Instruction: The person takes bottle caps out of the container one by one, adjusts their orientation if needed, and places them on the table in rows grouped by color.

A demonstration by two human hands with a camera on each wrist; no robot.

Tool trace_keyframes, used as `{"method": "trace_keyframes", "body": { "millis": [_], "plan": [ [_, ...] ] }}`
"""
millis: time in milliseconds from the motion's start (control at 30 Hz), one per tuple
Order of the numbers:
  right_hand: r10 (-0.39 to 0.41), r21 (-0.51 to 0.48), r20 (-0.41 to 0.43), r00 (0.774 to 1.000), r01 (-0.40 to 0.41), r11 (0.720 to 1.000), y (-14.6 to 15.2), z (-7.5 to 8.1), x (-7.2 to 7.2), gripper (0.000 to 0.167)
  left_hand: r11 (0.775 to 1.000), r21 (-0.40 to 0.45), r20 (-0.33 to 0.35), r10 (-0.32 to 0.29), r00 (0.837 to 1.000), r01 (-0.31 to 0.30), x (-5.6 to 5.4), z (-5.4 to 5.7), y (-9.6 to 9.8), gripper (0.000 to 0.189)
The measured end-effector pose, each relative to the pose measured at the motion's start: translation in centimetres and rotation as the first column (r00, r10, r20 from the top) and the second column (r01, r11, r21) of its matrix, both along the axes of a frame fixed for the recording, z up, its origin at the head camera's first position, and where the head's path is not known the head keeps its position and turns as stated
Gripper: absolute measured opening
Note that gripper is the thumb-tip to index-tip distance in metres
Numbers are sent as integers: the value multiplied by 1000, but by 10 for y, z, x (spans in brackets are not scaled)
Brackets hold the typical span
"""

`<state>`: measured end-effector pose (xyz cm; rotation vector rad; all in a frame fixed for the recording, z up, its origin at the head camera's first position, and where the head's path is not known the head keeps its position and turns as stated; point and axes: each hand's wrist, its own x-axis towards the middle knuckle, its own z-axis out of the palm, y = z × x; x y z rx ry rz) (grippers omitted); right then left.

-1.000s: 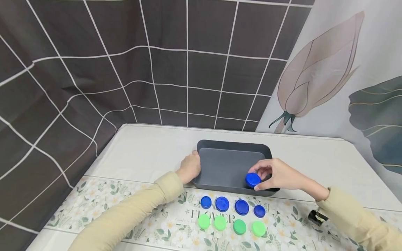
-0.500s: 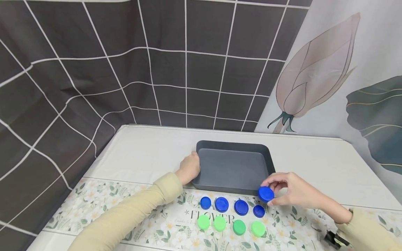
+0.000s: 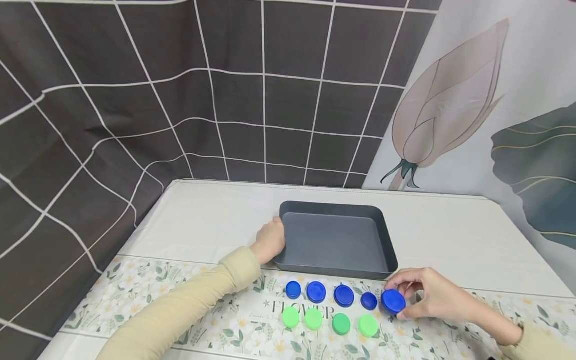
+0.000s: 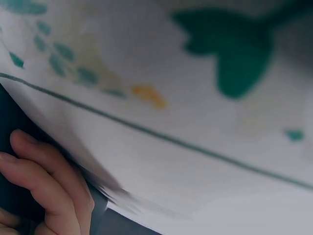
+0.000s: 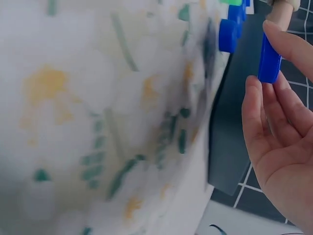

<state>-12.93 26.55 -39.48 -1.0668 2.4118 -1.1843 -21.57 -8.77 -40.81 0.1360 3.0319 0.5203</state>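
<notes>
My left hand (image 3: 271,241) grips the left wall of a dark grey rectangular tray (image 3: 335,274); in the left wrist view its curled fingers (image 4: 54,183) lie against the dark wall. With thumb and fingertips my right hand (image 3: 432,295) pinches a blue bottle cap (image 3: 393,301) at the right end of a row of blue caps, beside a smaller blue cap (image 3: 369,301). The right wrist view shows the held cap (image 5: 269,59) edge-on; whether it touches the cloth I cannot tell. Other blue caps (image 3: 316,292) continue the row leftward.
A row of green caps (image 3: 341,324) lies in front of the blue row, on a flower-printed cloth (image 3: 270,345). White table cover (image 3: 216,215) surrounds the tray. A dark tiled curtain (image 3: 234,100) hangs behind.
My right hand has carried the blue cap from over the tray's front right corner, toward me and rightward, to the blue row's right end. The left hand stays on the tray.
</notes>
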Motion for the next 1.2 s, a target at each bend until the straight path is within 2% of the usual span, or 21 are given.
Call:
{"method": "trace_keyframes", "body": {
  "millis": [133,367,633,1000,1200],
  "plan": [
    [-10,25,6,1000,10,1000,3,-6,3,37,1000,1,-2,10,1000,-10,0,0,0,19],
    [-50,84,94,994,42,996,7,-14,5,40,1000,-5,11,14,1000,-14,1,1,0,19],
    [-51,71,34,998,49,996,7,-21,8,40,1000,8,7,10,1000,-10,0,-1,-1,23],
    [-27,56,51,998,24,998,7,-27,9,38,1000,-10,20,26,999,-26,-1,-2,-1,25],
    [-17,24,17,1000,16,1000,7,-30,10,41,999,-26,29,39,999,-39,-2,0,-1,25]
  ]
}}
